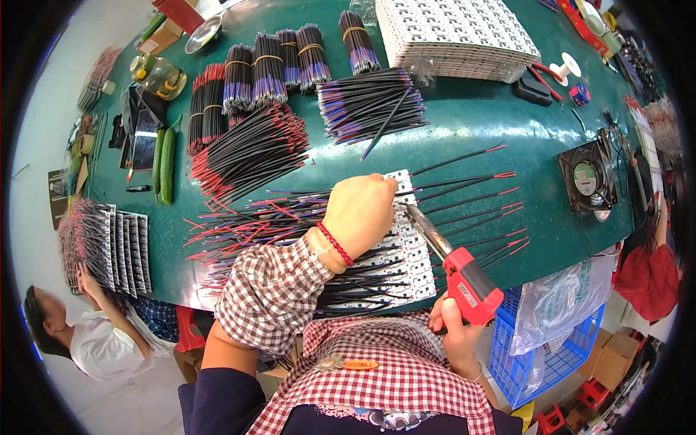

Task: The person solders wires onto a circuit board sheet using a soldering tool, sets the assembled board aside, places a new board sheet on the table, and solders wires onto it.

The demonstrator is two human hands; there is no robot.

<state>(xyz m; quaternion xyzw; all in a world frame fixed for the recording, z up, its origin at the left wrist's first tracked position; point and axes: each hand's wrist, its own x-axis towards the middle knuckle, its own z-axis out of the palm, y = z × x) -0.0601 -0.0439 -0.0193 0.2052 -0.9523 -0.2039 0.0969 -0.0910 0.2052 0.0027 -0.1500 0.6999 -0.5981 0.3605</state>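
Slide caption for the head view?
Right hand holds a red soldering gun over a white circuit-board panel, left hand at its edge, black wires on both sides.

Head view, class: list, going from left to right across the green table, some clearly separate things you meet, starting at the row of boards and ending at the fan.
Row of boards → cucumbers → upper red-tipped wire pile → left hand → red tool → fan
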